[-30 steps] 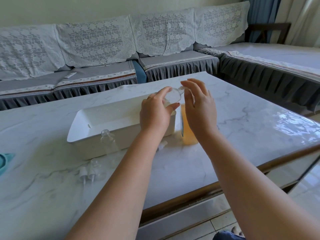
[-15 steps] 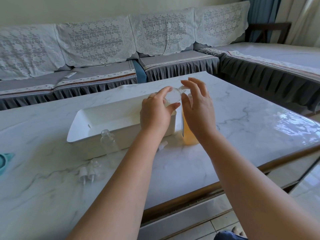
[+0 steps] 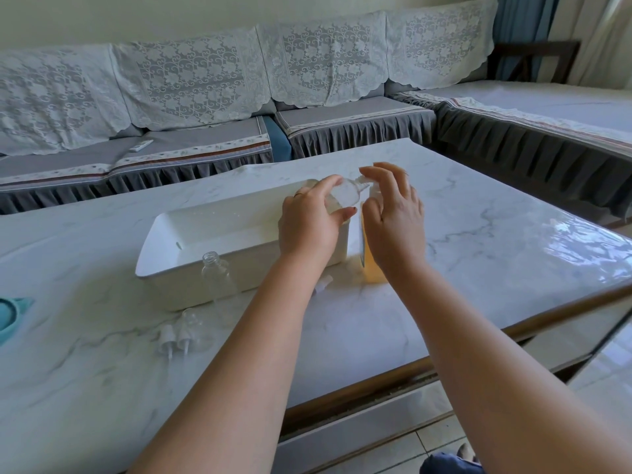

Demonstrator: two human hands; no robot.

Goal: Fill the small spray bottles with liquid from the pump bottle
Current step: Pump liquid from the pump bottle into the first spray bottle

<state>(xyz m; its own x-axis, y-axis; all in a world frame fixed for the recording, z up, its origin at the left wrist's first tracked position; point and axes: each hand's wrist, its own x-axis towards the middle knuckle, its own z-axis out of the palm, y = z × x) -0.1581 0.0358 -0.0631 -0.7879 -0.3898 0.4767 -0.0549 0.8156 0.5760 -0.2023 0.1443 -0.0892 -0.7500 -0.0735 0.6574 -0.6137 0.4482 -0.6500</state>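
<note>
My left hand (image 3: 307,227) grips a small clear spray bottle (image 3: 343,196), tilted with its mouth toward the pump's white nozzle (image 3: 363,179). My right hand (image 3: 393,217) lies over the pump head of the pump bottle (image 3: 371,268), which holds orange liquid and stands just right of the tray; the hand hides most of the bottle. Another small clear bottle (image 3: 215,271) stands uncapped in front of the tray. A third clear bottle (image 3: 195,323) lies on the table beside two white spray heads (image 3: 174,336).
A long white tray (image 3: 212,234) sits on the marble table (image 3: 478,254), left of the pump bottle. A small white cap (image 3: 323,285) lies by my left forearm. A teal object (image 3: 10,316) is at the left edge. A sofa wraps around the table's far and right sides.
My right hand has shifted slightly lower and closer over the pump head. The left hand keeps the small bottle at the nozzle.
</note>
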